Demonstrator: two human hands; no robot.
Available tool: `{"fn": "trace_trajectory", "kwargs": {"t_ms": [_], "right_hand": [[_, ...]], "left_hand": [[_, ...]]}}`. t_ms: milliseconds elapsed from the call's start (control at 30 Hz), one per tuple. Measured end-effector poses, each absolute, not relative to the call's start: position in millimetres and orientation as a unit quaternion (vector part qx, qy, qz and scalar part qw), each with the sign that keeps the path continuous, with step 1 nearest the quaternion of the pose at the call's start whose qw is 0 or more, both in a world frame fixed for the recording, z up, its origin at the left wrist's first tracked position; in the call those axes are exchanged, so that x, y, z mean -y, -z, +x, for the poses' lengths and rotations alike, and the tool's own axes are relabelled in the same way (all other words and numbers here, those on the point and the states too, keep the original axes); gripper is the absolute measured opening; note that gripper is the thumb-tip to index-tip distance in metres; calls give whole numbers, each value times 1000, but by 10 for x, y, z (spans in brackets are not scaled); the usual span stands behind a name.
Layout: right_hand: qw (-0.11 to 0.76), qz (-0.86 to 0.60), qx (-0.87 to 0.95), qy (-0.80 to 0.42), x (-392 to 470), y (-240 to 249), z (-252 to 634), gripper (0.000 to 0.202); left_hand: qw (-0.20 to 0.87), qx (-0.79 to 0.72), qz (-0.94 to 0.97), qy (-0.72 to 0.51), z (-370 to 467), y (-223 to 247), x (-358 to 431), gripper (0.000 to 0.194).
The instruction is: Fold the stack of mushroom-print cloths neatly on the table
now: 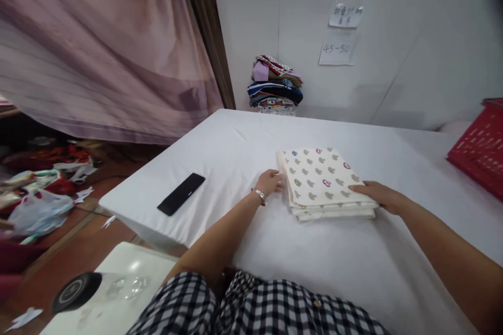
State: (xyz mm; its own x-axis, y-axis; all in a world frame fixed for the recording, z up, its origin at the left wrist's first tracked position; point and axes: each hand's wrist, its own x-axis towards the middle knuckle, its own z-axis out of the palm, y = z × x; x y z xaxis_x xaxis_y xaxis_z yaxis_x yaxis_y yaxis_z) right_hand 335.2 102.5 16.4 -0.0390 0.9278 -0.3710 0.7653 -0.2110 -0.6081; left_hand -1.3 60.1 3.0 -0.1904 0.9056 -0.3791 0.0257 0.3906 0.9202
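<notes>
A folded cream cloth [320, 175] printed with grey, red, green and blue mushroom-like shapes lies in a thick, layered square on the white-covered table. At its left edge, my left hand [269, 183], with a bracelet at the wrist, has its fingers curled against the layers; some fingertips are hard to make out. On the opposite side my right hand [380, 194] grips the near right corner, thumb side on top and the other fingers hidden beneath or behind the edge.
A black phone [181, 193] lies left on the white table [236, 152]. Stacked folded clothes [275, 86] stand by the wall, and a red basket [479, 146] is at the right. A pink curtain [129, 47] hangs left. A white stool [118, 293] holds a black round object [76, 291].
</notes>
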Motion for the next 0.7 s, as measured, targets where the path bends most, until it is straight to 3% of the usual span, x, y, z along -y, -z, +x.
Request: {"fn": "trace_trajectory", "kwargs": {"t_ms": [100,267,500,700], "right_hand": [[99,-670,553,-484,-915,-137,3446,55],[140,-722,581,-348,-956,-101,3449,73],[162,-725,615,-264,-972,-1,3309,59],[120,-716,660,-195,-924,-47,3292,55]], "left_hand": [[519,-657,379,-395,70,-61,-606,25],[455,-670,457,-369,179,-44,-563,26],[419,-673,545,-271,257,40,-286,43],[554,-629,457,-299,278,19,-263,46]]}}
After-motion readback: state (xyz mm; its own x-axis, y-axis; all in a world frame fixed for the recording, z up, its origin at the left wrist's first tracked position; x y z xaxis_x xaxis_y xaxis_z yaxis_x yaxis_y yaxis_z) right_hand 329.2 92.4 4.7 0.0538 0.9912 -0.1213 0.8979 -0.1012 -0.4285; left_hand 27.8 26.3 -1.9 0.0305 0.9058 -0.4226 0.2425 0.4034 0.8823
